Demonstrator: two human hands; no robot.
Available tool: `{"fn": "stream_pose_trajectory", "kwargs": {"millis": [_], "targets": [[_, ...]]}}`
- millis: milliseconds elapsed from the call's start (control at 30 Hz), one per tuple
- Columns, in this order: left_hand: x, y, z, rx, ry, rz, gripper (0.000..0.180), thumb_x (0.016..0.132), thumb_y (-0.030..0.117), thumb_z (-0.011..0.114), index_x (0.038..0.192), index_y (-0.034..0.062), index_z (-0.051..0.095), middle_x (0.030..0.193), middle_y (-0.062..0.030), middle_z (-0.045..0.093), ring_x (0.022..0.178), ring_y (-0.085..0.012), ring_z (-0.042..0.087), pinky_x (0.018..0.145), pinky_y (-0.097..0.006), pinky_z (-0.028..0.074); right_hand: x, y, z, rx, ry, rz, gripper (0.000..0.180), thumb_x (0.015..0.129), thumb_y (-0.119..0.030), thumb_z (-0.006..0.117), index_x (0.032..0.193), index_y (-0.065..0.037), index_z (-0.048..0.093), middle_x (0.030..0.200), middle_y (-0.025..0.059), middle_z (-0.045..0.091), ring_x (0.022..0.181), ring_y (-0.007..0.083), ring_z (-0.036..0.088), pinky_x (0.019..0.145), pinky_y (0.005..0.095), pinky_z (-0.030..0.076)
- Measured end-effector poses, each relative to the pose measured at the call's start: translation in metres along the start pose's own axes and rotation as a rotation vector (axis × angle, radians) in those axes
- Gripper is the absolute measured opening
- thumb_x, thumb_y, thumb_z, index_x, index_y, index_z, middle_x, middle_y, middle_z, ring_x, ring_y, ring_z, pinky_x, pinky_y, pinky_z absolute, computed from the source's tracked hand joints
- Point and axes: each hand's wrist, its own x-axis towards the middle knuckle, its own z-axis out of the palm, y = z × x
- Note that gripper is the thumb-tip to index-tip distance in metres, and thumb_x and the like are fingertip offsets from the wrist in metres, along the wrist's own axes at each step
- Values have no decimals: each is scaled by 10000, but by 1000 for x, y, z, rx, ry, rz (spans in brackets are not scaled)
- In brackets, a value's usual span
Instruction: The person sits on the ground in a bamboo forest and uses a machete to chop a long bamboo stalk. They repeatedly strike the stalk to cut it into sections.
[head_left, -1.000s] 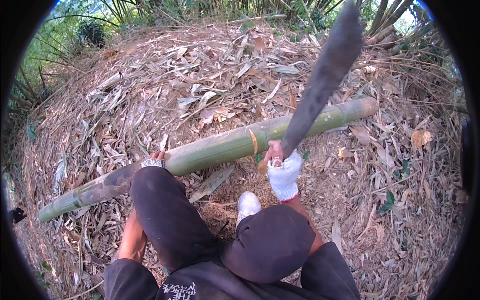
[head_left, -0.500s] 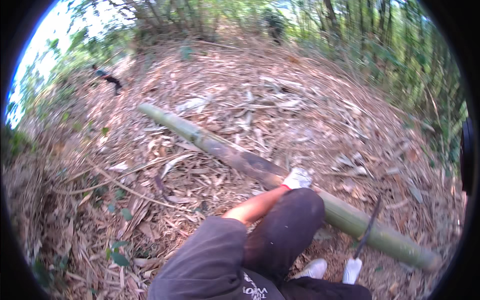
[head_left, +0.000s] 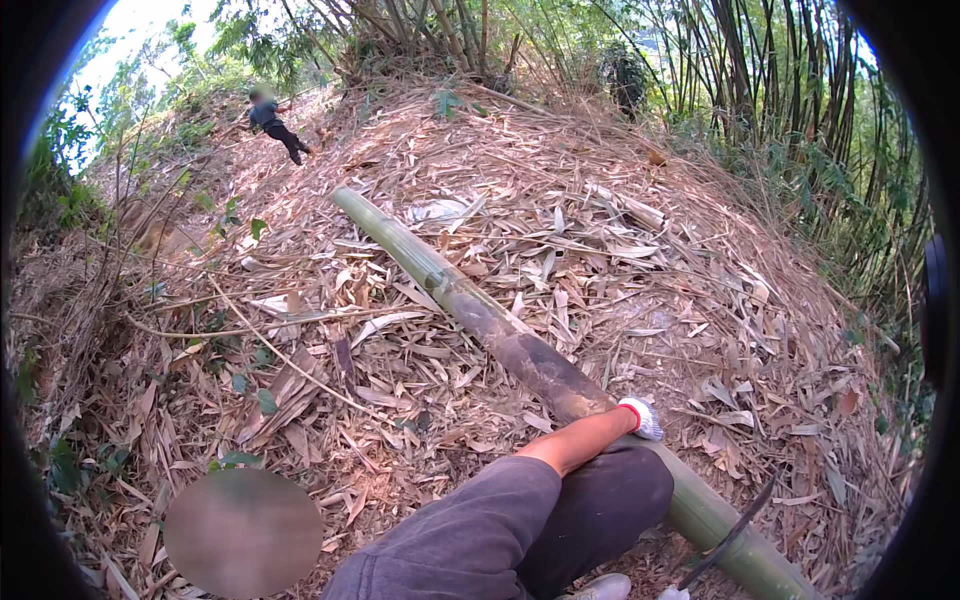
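Head view shows my left hand [head_left: 640, 418], in a white glove with a red cuff, pressed down on one long bamboo pole [head_left: 480, 318] that lies across the slope of dry leaf litter [head_left: 620, 240]. The glove is on top of the pole at its darker, brownish stretch, just beyond my knee [head_left: 590, 500]; whether my fingers curl round it or only lie flat, I cannot tell from this angle. My right hand [head_left: 672, 593] barely shows at the bottom edge, a sliver of white glove closed, I think, on the handle of a dark curved blade [head_left: 728, 540] whose tip rises beside the pole's green near end.

I judge the pole heavy and stiff: thick, freshly green at both ends, with no bend along its length. Its skin looks smooth and waxy, so likely slippery where green, and it would roll on the slope. The best hold seems to be near a node ring, or the rougher brown part where my glove already is.

Counted: one pole, one blade, two gloved hands, one white shoe [head_left: 600, 586] by my leg, one other person [head_left: 275, 122] far up the slope near the standing bamboo [head_left: 740, 60].
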Motion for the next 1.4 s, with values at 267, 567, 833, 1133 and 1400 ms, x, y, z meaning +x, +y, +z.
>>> {"fn": "stream_pose_trajectory", "kwargs": {"millis": [267, 567, 833, 1133, 1400], "targets": [[87, -8, 14, 238, -306, 227, 613, 988, 525, 300, 1489, 177, 366, 1549, -18, 344, 1436, -200, 295, 1190, -363, 185, 12, 51, 19, -65, -73, 235, 371, 909, -280, 628, 765, 60, 592, 678, 285, 587, 635, 454, 590, 560, 494, 421], [66, -2, 4, 320, -391, 209, 582, 1024, 431, 214, 1488, 106, 348, 1564, -42, 303, 1437, -196, 289, 1193, -292, 184, -49, 52, 3, 126, 218, 360, 340, 954, -334, 612, 996, -6, 690, 574, 123, 583, 507, 229, 597, 458, 403, 423], [97, -26, 19, 406, -399, 275, 558, 1018, 429, 215, 1460, 154, 417, 1520, -34, 389, 1412, -204, 341, 1187, -309, 214, -137, 86, -24, 247, 271, 1041, 395, 936, -386, 604, 923, 4, 666, 686, 196, 623, 576, 342, 587, 536, 432, 450], [86, -24, 14, 295, -355, 98, 571, 1009, 441, 247, 1432, 111, 440, 1498, -77, 408, 1387, -236, 375, 1160, -311, 272, -175, 80, -60, -570, 117, 906, 408, 852, -348, 644, 1039, 15, 658, 819, 236, 671, 799, 420, 657, 739, 483, 515], [62, 1, 3, 399, -380, 205, 555, 1025, 390, 237, 1449, 72, 401, 1510, -104, 383, 1387, -237, 372, 1162, -307, 274, -2, 38, 21, 1250, -280, 718, 635, 893, -236, 693, 1389, 53, 423, 1183, 100, 642, 995, 166, 635, 802, 269, 514]]}}
